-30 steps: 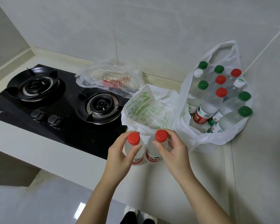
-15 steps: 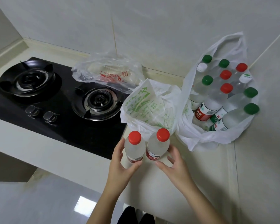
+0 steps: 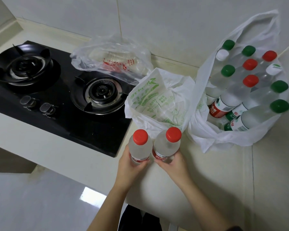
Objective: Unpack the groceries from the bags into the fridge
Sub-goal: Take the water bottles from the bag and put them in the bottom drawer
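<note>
Two red-capped water bottles stand side by side on the cream counter near its front edge. My left hand grips the lower body of the left bottle. My right hand grips the base of the right bottle. Behind them sits a white bag with green print, open and slumped. To the right, a white plastic bag holds several more bottles with red, green and white caps. No fridge is in view.
A black two-burner gas hob fills the counter's left half, with a clear plastic bag lying at its back right corner. Tiled walls close the back and right. The counter's front edge drops to a glossy floor.
Both hands slid down from the red caps to the bottles' lower bodies and closed round them. The camera tilted slightly, so the scene shifted in view.
</note>
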Available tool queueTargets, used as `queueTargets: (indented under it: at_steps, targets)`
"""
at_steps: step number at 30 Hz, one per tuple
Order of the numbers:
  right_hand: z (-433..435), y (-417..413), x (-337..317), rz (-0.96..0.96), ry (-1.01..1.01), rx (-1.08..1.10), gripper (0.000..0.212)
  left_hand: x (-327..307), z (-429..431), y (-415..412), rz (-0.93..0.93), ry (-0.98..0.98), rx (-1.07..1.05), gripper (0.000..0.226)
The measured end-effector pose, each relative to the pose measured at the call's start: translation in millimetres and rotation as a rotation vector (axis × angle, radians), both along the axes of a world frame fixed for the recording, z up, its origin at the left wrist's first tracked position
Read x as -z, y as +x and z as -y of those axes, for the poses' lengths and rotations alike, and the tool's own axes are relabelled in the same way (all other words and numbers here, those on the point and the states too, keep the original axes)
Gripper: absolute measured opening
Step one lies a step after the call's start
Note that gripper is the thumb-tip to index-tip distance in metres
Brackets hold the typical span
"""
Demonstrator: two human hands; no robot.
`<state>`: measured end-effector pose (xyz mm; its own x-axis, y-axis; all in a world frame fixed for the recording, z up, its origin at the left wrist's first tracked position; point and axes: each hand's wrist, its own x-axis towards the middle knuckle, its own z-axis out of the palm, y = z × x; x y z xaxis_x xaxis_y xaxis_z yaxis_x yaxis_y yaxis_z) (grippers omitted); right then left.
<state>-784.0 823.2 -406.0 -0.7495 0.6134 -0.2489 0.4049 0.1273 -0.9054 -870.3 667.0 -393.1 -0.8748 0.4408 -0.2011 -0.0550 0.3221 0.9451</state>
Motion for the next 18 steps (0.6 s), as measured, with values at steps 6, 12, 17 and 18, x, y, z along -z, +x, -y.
queueTargets:
  at_steps: [6,12,17,18]
  targets:
    - [0,-1,7,0.028,-0.031,0.037,0.065,0,-2,-2,-0.027,-0.027,-0.028,0.07]
    - [7,-2,-21,-0.072,0.001,0.046,0.05,-18,-2,3,-0.044,0.052,-0.076,0.058]
    - [3,-14,-85,-0.285,0.021,0.018,0.063,-81,-7,-3,-0.132,0.186,-0.08,0.054]
    - [1,-18,-102,-0.337,0.027,0.014,0.065,-98,-9,-7,-0.158,0.215,-0.08,0.053]
